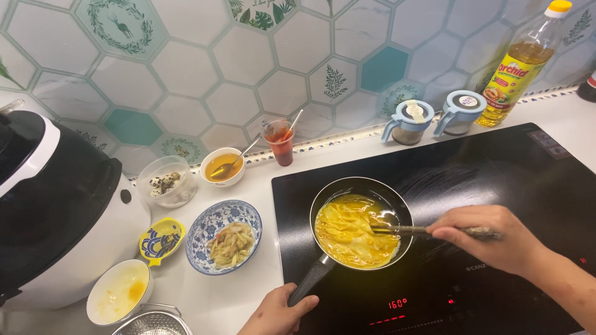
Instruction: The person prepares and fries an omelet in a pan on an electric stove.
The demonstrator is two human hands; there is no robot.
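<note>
The left hand [277, 315] sits at the bottom edge, its fingers wrapped around the dark pan handle [310, 280], thumb lying along the top.

At the far left, a black-and-white cooker [62, 205] fills the edge of the white surface [248, 291]. Just below it stands a white bowl [118, 291] smeared with yellow egg, and a metal strainer [152, 322] touches that bowl's lower rim. Further right are a small yellow-and-blue dish [161, 240] and a blue patterned bowl [223, 236] holding pale cooked strips. Behind these, near the tiled wall, sit a clear tub of speckled eggs [166, 180], a white cup of amber liquid [222, 165] with a spoon in it, and a plastic cup of red sauce [280, 142].

The black cooktop [496, 186] takes up the right half, and the pan [361, 222] rests on its left part, holding a folded yellow omelette [351, 232].

The right hand [490, 239] reaches in from the right, fingers pinched around chopsticks [403, 229] whose tips touch the omelette's right side.

Behind the cooktop stand two lidded jars [434, 118], and an oil bottle [521, 62] at the far right.
</note>
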